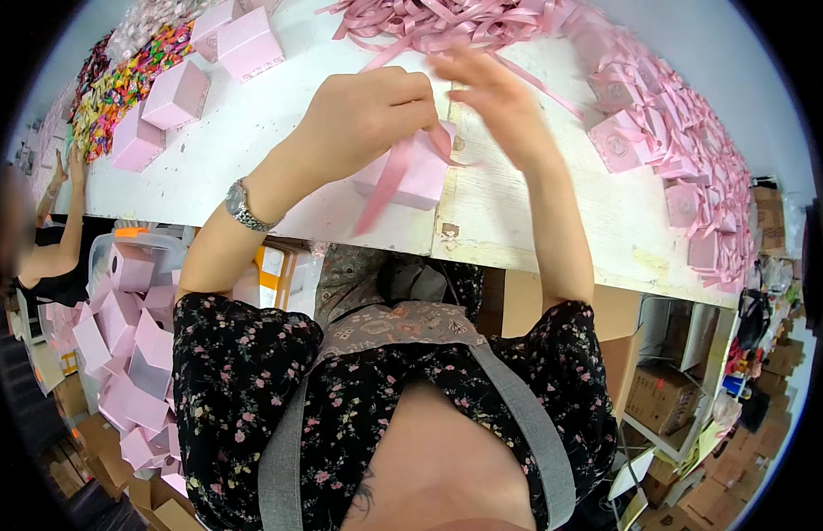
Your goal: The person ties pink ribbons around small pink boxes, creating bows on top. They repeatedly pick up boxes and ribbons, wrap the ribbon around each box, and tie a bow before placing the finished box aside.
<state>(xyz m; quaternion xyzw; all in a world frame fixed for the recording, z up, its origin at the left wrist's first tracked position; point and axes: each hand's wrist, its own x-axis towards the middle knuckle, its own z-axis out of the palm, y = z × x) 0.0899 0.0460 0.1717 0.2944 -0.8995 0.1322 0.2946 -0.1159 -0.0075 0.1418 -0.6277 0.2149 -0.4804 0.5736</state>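
On the white table in front of me stands a pink cardboard box (416, 174), partly covered by my left hand. A pink satin ribbon (390, 178) hangs over its side, with a loop and another end at its right. My left hand (385, 109) is shut on the ribbon just above the box, its fingertips bunched together. To the right, my right hand (494, 99) is raised and blurred, fingers spread, holding nothing that I can see. A heap of loose pink ribbons (438, 23) lies beyond both hands.
Several ribbon-tied pink boxes (617, 141) crowd the table's right side. At the left are plain pink boxes (177, 95) and a pile of wrapped candies (119, 86). A clear plastic bin (100, 255) of pink boxes stands below the table edge, near another person (53, 255).
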